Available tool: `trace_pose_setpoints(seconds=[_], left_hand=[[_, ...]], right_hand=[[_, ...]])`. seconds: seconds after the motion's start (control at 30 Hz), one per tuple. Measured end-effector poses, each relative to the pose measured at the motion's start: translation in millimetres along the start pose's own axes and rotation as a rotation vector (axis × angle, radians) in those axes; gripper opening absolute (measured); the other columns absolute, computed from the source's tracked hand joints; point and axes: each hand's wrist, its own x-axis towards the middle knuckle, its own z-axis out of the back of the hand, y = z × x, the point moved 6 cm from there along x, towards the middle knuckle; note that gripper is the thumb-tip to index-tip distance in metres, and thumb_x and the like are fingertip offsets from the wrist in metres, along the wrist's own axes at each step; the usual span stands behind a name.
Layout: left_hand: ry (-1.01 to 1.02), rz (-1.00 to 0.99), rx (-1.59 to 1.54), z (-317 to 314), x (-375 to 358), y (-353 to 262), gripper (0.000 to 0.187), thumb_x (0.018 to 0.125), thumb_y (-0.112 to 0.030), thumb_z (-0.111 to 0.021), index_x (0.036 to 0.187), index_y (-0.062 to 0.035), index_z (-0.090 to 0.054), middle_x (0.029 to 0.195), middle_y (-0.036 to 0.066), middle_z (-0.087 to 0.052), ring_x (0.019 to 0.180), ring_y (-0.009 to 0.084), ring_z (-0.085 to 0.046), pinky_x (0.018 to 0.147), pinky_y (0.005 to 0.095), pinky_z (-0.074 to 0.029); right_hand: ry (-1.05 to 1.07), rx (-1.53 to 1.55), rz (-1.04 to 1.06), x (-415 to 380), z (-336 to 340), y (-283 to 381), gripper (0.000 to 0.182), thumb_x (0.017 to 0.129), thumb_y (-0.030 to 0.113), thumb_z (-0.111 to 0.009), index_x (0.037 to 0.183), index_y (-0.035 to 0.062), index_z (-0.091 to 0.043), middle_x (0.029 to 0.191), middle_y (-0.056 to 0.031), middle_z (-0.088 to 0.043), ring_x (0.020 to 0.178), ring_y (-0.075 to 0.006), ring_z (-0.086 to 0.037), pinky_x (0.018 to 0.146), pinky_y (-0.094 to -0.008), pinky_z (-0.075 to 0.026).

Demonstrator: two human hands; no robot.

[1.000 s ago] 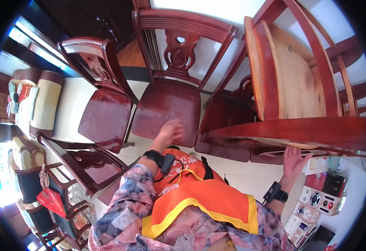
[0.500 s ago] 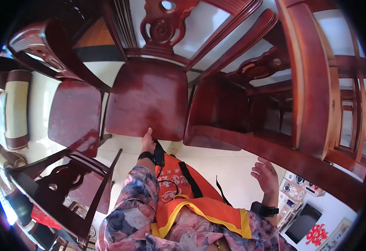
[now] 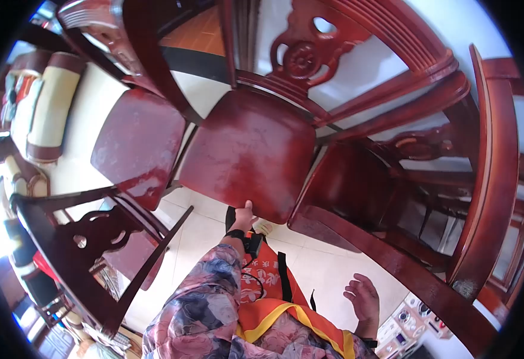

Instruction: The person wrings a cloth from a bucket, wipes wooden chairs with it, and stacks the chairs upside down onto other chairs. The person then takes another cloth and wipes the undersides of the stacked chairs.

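A dark red wooden chair with a carved back and a glossy seat [image 3: 250, 149] stands in front of me. My left hand [image 3: 243, 216] grips the front edge of that seat, thumb on top and the other fingers hidden beneath. My right hand [image 3: 363, 298] hangs in the air at the lower right, fingers apart and slightly curled, holding nothing. Below the hands, an orange apron [image 3: 274, 275] with yellow trim and white lettering covers my front.
Another chair seat [image 3: 139, 140] is at the left, and a dark seat [image 3: 349, 185] at the right. A chair with a carved back [image 3: 103, 239] stands lower left. A long red wooden rail [image 3: 393, 263] crosses the right side. A cushioned seat [image 3: 58, 107] is far left.
The view has turned, so the chairs appear shifted right and tilted. My left hand stays on the seat edge. My right hand remains raised and apart from the furniture.
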Motion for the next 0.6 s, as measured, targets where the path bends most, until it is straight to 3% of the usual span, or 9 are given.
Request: trace_pose_setpoints(seconds=[0.07,0.1,0.13,0.3,0.37,0.4,0.47,0.53,0.6], left_hand=[[0.146,0.119,0.216,-0.5,-17.3,-3.1,0.035,0.087,-0.021,-0.054,0.117,-0.0071,-0.043,0.107,0.008,-0.054,0.091,0.0197,-0.057,0.066,0.0330,-0.050],[0.143,0.292,-0.043,-4.0,-60.7,-23.7,0.034,0.085,-0.022,-0.055,0.114,-0.0057,-0.047,0.099,0.007,-0.057,0.083,0.0179,-0.059,0.061,0.0300,-0.049],[0.120,0.279,-0.069,0.2,-53.3,-6.2,0.034,0.085,-0.022,-0.055,0.114,-0.0057,-0.047,0.099,0.007,-0.057,0.083,0.0179,-0.059,0.061,0.0300,-0.049],[0.196,-0.134,0.150,40.6,-168.7,-59.6,0.036,0.082,-0.027,-0.058,0.107,-0.0019,-0.053,0.080,0.007,-0.056,0.075,0.0162,-0.057,0.058,0.0283,-0.047],[0.211,-0.123,0.151,88.5,-218.5,-61.1,0.039,0.082,-0.027,-0.056,0.113,-0.0032,-0.052,0.087,0.007,-0.058,0.083,0.0166,-0.057,0.070,0.0307,-0.047],[0.209,-0.246,0.294,113.0,-245.2,-59.1,0.039,0.086,-0.030,-0.053,0.115,-0.0033,-0.051,0.095,0.009,-0.059,0.090,0.0175,-0.056,0.080,0.0316,-0.045],[0.485,-0.284,0.499,152.1,-367.9,-94.4,0.039,0.090,-0.033,-0.049,0.116,-0.0035,-0.051,0.105,0.010,-0.058,0.100,0.0188,-0.053,0.087,0.0314,-0.041],[0.717,-0.559,0.594,185.3,-469.8,-121.2,0.041,0.091,-0.036,-0.048,0.117,-0.0033,-0.052,0.114,0.011,-0.056,0.107,0.0187,-0.051,0.090,0.0308,-0.039],[0.478,-0.759,0.499,237.0,-559.4,-161.3,0.041,0.090,-0.034,-0.051,0.117,-0.0023,-0.052,0.110,0.010,-0.058,0.102,0.0170,-0.055,0.087,0.0298,-0.043]], right_hand=[[0.057,-0.052,-0.014,2.3,-16.3,3.4,0.028,0.088,0.015,-0.054,0.113,0.0027,-0.052,0.093,-0.0083,-0.060,0.084,-0.0201,-0.060,0.074,-0.0340,-0.052],[0.071,-0.112,-0.005,0.4,-24.5,4.3,0.028,0.088,0.015,-0.053,0.113,0.0026,-0.052,0.093,-0.0079,-0.060,0.084,-0.0199,-0.060,0.074,-0.0336,-0.051],[0.085,-0.168,0.013,-1.3,-33.0,7.2,0.028,0.088,0.015,-0.053,0.113,0.0026,-0.052,0.093,-0.0075,-0.059,0.084,-0.0197,-0.059,0.074,-0.0332,-0.051],[0.286,-0.325,0.039,-15.2,-74.8,22.3,0.027,0.088,0.013,-0.051,0.113,0.0031,-0.051,0.095,-0.0063,-0.057,0.085,-0.0180,-0.057,0.075,-0.0318,-0.050],[0.372,-0.342,0.104,-16.4,-88.3,29.4,0.027,0.088,0.013,-0.051,0.114,0.0030,-0.050,0.095,-0.0059,-0.057,0.086,-0.0170,-0.057,0.074,-0.0308,-0.050],[0.446,-0.335,0.110,-13.8,-97.1,29.4,0.027,0.089,0.012,-0.050,0.114,0.0032,-0.050,0.095,-0.0052,-0.057,0.085,-0.0156,-0.057,0.074,-0.0301,-0.049],[0.545,-0.382,0.097,-9.0,-116.1,29.0,0.027,0.089,0.011,-0.050,0.115,0.0035,-0.050,0.095,-0.0047,-0.057,0.084,-0.0151,-0.057,0.074,-0.0300,-0.049],[0.647,-0.419,0.054,1.1,-139.3,22.6,0.027,0.089,0.011,-0.051,0.114,0.0040,-0.050,0.094,-0.0036,-0.058,0.082,-0.0135,-0.057,0.073,-0.0293,-0.049],[0.669,-0.453,0.074,-1.1,-156.4,17.8,0.027,0.089,0.012,-0.052,0.114,0.0041,-0.050,0.094,-0.0034,-0.058,0.081,-0.0134,-0.057,0.073,-0.0288,-0.049]])
